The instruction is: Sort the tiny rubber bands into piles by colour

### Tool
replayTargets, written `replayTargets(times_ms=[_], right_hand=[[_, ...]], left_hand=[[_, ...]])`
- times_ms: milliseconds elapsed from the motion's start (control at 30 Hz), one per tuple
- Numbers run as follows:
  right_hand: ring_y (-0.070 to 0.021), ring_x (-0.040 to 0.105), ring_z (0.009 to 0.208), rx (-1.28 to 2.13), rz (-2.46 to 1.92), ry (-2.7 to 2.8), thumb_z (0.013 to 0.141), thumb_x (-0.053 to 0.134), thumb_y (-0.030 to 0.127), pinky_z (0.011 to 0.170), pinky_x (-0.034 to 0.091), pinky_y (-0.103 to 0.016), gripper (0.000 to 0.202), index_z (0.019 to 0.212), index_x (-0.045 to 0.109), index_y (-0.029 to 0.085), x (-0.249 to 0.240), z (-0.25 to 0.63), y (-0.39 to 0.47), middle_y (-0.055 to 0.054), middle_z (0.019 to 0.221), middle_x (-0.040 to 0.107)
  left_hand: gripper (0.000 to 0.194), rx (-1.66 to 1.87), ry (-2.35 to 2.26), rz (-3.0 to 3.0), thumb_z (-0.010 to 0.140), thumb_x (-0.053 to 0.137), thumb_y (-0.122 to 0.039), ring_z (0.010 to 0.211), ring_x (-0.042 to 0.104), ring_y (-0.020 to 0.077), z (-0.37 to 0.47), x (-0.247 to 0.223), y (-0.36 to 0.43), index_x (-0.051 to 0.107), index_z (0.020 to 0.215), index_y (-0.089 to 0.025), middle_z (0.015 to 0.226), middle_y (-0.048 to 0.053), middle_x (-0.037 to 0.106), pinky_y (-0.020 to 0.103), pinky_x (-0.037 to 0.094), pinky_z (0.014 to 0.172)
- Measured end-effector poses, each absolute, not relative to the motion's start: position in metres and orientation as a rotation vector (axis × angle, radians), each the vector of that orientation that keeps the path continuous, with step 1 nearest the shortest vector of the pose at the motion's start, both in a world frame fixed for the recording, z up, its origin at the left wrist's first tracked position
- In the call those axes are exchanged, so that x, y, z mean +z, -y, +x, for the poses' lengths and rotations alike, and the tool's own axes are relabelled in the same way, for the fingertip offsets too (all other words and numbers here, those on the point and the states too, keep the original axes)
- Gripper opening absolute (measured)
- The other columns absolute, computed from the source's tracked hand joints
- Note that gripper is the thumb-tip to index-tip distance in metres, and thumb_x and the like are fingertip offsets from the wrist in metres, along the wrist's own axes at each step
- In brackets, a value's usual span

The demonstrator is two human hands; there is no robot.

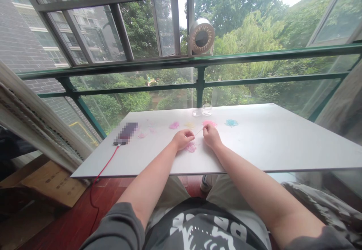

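Left hand [183, 139] and right hand [211, 135] are held apart, one thin strand [199, 131] pinched between them above one white desk [260, 144].
Nearest, one mauve-pink pile [191, 148] of pieces too small to be counted is seen just beside the left hand; farther back, four more are set in a row: one purple pile [174, 125], one pale yellow pile [189, 125], one bright pink pile [210, 122] partly hidden by the right hand, and one teal pile [232, 122]. To the left, one blurred dark device [127, 132] is joined by one red cable [109, 162]. Behind the row, two clear round containers [207, 109] are placed side by side; beyond, one round fan [202, 37] is seen above the green railing [254, 57].
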State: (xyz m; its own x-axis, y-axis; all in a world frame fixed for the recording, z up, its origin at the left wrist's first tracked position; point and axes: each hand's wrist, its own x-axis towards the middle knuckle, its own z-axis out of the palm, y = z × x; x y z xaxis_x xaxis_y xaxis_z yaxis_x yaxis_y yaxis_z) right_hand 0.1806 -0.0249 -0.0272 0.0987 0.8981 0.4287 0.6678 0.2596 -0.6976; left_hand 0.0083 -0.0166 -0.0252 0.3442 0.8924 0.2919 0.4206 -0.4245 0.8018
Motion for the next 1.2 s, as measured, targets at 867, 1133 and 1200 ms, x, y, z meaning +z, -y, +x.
replayTargets(times_ms=[867,1133,1200], right_hand=[[-0.0112,0.047,0.055,0.467,-1.265,1.878,0.071,0.053,0.024,0.057,0.038,-0.024,0.007,0.075,0.057,0.019,-0.022,0.176,0.039,0.002,0.064,0.057],[-0.0114,0.047,0.055,0.453,-1.265,1.857,0.072,0.051,0.022,0.057,0.037,-0.024,0.007,0.070,0.056,0.018,-0.020,0.176,0.039,0.001,0.064,0.058],[-0.0114,0.046,0.055,0.453,-1.260,1.860,0.073,0.050,0.021,0.057,0.037,-0.024,0.007,0.070,0.055,0.018,-0.021,0.176,0.039,0.001,0.063,0.056]], left_hand=[[0.020,1.058,-1.188,1.996,0.072,0.061,-0.034,0.068,0.057,0.0135,0.005,-0.027,0.015,0.065,0.076,-0.015,0.073,0.003,0.065,0.025,0.045,0.068],[0.016,1.064,-1.181,1.993,0.071,0.062,-0.031,0.069,0.057,0.0131,0.006,-0.027,0.016,0.065,0.075,-0.015,0.074,0.002,0.065,0.025,0.045,0.068],[0.016,1.070,-1.179,1.988,0.071,0.061,-0.030,0.070,0.057,0.0129,0.006,-0.028,0.015,0.064,0.074,-0.015,0.074,0.002,0.065,0.024,0.045,0.068]])
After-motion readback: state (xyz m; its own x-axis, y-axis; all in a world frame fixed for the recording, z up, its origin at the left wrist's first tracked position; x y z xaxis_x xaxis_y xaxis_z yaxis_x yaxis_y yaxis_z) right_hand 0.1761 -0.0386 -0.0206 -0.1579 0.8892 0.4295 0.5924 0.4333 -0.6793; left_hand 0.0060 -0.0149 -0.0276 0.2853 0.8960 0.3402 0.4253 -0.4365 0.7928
